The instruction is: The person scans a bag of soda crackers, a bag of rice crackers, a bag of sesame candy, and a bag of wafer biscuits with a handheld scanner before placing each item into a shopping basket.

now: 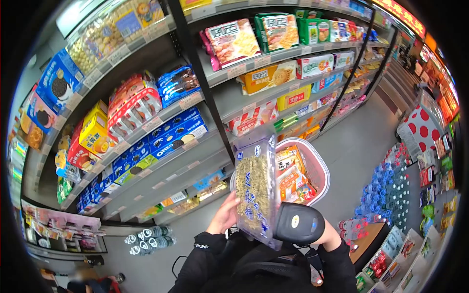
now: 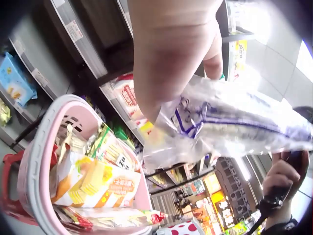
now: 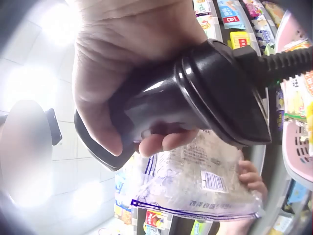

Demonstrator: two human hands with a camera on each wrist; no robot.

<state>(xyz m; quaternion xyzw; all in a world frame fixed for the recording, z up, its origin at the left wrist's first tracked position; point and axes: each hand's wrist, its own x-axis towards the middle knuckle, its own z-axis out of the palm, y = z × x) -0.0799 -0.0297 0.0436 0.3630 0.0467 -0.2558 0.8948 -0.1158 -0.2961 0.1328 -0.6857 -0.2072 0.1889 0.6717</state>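
Observation:
My left hand (image 1: pixel 223 215) holds a clear bag of green-brown snacks with blue print (image 1: pixel 255 188) upright in front of me; the same bag (image 2: pixel 230 122) shows under my left palm (image 2: pixel 166 44). My right hand (image 1: pixel 330 234) grips a black handheld barcode scanner (image 1: pixel 299 223), its head close against the bag's lower right side. In the right wrist view the fingers (image 3: pixel 117 88) wrap the scanner (image 3: pixel 195 98), and the bag's barcode (image 3: pixel 213 181) faces it. Behind the bag stands a pink basket (image 1: pixel 320 166) with several orange snack packs (image 2: pixel 93 181).
Shelves of biscuit and cracker boxes (image 1: pixel 161 117) run along the left and far side. Bottled water packs (image 1: pixel 386 195) stand on the floor at right, a red-dotted display (image 1: pixel 420 129) beyond. Several bottles (image 1: pixel 149 239) lie on the floor at lower left.

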